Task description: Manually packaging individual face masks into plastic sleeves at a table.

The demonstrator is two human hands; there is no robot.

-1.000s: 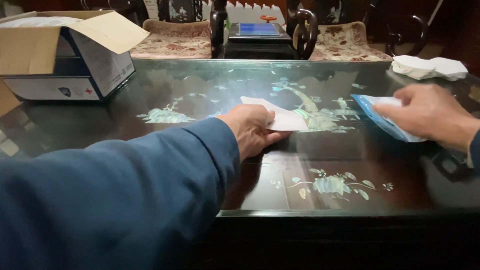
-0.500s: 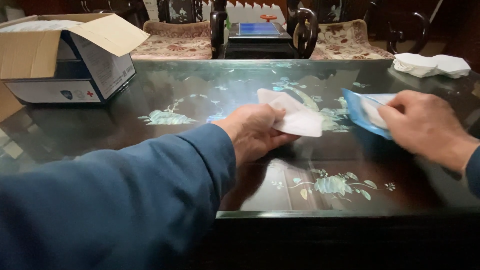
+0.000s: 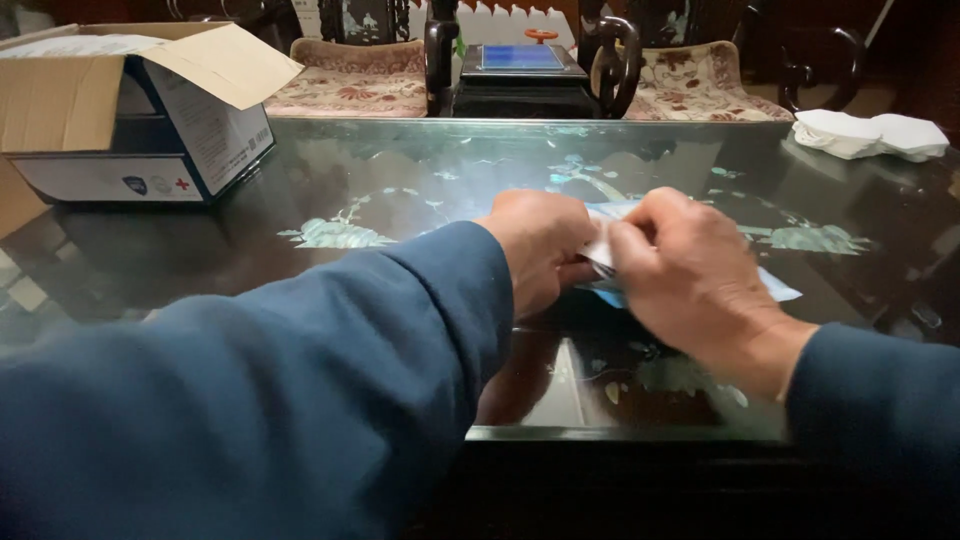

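Both hands meet above the middle of the dark glass-topped table with pale inlay (image 3: 300,250): the left hand (image 3: 540,245) and right hand (image 3: 685,270) each pinch a thin white and light-blue packet (image 3: 775,288), fingers closed on it. Left of the hands on that table sits an open cardboard box (image 3: 120,110); far right lie folded white cloths (image 3: 870,135).

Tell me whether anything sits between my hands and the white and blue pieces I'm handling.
Nothing visible does. The left hand and right hand are both already on the white sheet and the light blue flat packet, meeting over the dark glossy inlaid table.
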